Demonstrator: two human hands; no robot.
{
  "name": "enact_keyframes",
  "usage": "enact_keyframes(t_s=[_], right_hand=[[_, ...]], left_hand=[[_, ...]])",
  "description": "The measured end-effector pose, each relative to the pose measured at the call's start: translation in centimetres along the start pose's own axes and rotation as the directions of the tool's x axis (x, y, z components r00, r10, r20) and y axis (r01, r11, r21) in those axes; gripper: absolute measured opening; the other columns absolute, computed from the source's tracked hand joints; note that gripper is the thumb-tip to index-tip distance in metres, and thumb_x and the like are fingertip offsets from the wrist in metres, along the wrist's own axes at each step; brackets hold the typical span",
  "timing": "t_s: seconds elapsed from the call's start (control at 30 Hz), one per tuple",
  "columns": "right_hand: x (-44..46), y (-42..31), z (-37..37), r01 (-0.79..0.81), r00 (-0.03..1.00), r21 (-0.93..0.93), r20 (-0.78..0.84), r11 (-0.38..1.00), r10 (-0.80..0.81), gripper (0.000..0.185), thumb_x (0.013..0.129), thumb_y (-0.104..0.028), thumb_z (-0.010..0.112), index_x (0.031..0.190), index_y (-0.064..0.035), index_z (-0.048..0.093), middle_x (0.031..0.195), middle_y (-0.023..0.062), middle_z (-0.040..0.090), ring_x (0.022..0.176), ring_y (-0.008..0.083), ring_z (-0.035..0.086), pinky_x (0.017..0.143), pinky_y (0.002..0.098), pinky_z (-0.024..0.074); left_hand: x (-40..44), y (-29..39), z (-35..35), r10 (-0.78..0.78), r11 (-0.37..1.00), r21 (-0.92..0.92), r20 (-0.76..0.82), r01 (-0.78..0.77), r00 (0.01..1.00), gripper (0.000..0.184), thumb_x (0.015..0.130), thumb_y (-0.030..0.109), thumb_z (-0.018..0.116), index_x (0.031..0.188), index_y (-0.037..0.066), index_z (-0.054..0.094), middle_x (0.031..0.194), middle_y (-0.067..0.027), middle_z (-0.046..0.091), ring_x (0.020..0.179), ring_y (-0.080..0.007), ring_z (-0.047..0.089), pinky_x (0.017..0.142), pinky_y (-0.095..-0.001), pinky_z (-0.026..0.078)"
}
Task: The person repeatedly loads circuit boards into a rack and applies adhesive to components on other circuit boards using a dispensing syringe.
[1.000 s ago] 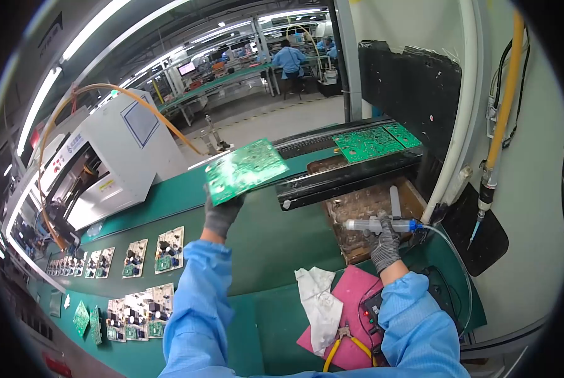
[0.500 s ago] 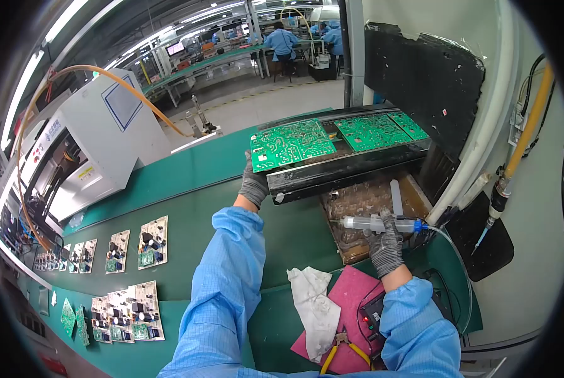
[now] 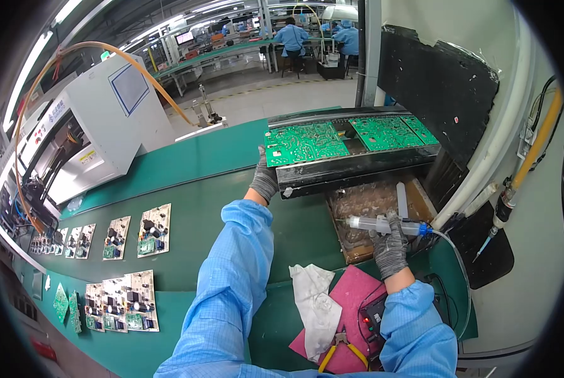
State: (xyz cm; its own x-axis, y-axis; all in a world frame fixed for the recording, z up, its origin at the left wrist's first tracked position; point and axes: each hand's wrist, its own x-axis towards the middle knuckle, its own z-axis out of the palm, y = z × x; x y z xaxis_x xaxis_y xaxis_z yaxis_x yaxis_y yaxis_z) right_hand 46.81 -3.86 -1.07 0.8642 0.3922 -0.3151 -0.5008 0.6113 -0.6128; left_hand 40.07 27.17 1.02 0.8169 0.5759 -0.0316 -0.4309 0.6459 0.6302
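My left hand (image 3: 265,177), in a grey glove, holds the left end of a green circuit board (image 3: 307,142). That board lies solder side up across a black rail frame (image 3: 351,165), its left edge at the frame's end. My fingers are partly hidden behind the board's edge. Further right on the frame lie another green board (image 3: 384,132) and a narrower one (image 3: 420,129). In my gloved right hand (image 3: 390,250) is a clear syringe (image 3: 373,223) with a blue fitting and an air tube, its tip pointing left over a shallow brown tray (image 3: 357,254).
Boards with components (image 3: 154,230) lie on the green bench at left. A white cloth (image 3: 313,309), pink pad (image 3: 351,286), yellow-handled cutters (image 3: 342,343) and black box (image 3: 373,321) sit in front. A white machine (image 3: 115,120) stands back left; a screwdriver (image 3: 499,211) hangs right.
The left end of the green board has come down and now sits flatter between the rails, my left hand still at it. The syringe stays over the tray. The whole view has shifted slightly.
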Motion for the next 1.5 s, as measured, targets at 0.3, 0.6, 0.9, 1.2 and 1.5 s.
enact_keyframes(t_s=[0.3,0.6,0.9,1.2,1.5], right_hand=[[-0.1,-0.1,0.2,-0.007,1.000,0.012,-0.017,1.000,0.007,0.026,0.076,-0.013,0.063,0.097,-0.0123,0.047,0.088,0.0044,0.053,0.080,0.0167,0.054,0.053,0.0284,0.0502],[0.4,0.1,-0.7,-0.033,0.992,0.048,0.121,0.998,0.027,0.024,0.079,-0.016,0.060,0.099,-0.0087,0.049,0.092,0.0056,0.054,0.085,0.0179,0.054,0.065,0.0355,0.0511],[1.9,0.2,-1.2,0.149,0.986,-0.125,0.091,0.981,-0.139,0.033,0.076,-0.025,0.063,0.102,-0.0102,0.050,0.089,0.0031,0.056,0.083,0.0129,0.053,0.058,0.0227,0.0441],[1.3,0.5,-0.5,0.119,0.986,-0.085,0.128,0.989,-0.108,0.031,0.077,-0.024,0.063,0.101,-0.0087,0.050,0.094,0.0042,0.054,0.087,0.0132,0.052,0.055,0.0215,0.0448],[2.7,0.6,-1.5,0.101,0.989,-0.043,0.118,0.994,-0.095,0.034,0.075,-0.020,0.064,0.104,-0.0100,0.049,0.097,0.0063,0.054,0.087,0.0167,0.054,0.060,0.0252,0.0486]], left_hand=[[0.5,-0.5,-0.6,-0.011,1.000,0.007,0.050,0.010,0.999,0.072,0.075,0.067,0.033,0.116,0.010,0.044,0.112,-0.0142,0.051,0.098,-0.0321,0.051,0.084,-0.0470,0.042],[-0.1,-1.3,-1.2,0.006,0.998,0.064,-0.023,-0.005,1.000,0.065,0.075,0.065,0.039,0.105,0.009,0.052,0.100,-0.0161,0.057,0.090,-0.0283,0.056,0.073,-0.0414,0.048],[-10.5,6.3,-10.1,0.299,0.289,0.957,-0.075,-0.016,0.951,0.054,0.078,0.060,0.042,0.075,0.009,0.057,0.068,-0.0054,0.053,0.064,-0.0208,0.051,0.059,-0.0357,0.040],[-26.4,20.7,-25.0,0.305,-0.721,0.627,-0.094,0.295,0.948,0.066,0.049,0.021,0.078,0.109,0.014,0.052,0.105,-0.0084,0.054,0.105,-0.0273,0.047,0.088,-0.0371,0.037],[-25.6,20.8,-22.8,0.193,-0.865,0.377,-0.362,0.332,0.912,0.052,0.047,0.032,0.079,0.092,0.013,0.060,0.091,-0.0083,0.061,0.089,-0.0255,0.057,0.079,-0.0346,0.043]])
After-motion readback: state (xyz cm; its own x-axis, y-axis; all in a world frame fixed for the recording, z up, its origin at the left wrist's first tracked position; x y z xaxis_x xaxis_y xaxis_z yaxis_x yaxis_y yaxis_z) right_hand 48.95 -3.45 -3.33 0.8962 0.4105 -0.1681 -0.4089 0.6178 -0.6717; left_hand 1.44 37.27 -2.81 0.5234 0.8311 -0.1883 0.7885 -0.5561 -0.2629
